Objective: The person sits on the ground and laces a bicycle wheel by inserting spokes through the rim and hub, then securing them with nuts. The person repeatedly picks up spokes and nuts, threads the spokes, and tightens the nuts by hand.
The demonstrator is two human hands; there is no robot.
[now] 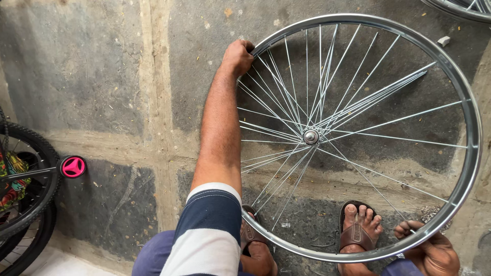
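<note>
A bare silver bicycle wheel rim [473,128] with thin spokes and a central hub [310,136] lies in front of me over a stained concrete floor. My left hand [238,55] grips the rim at its upper left edge, arm stretched out. At the lower right, my right hand [432,250] holds the rim's near edge, fingers pinched around a spoke end there. Some spokes hang loose and bunched rather than evenly laced. My feet in brown sandals [358,232] rest under the wheel's near side.
A bicycle with a black knobby tyre [36,148] and a pink-capped axle [73,166] stands at the left edge. Another silver rim [460,7] shows at the top right corner. A small white scrap [444,41] lies near it.
</note>
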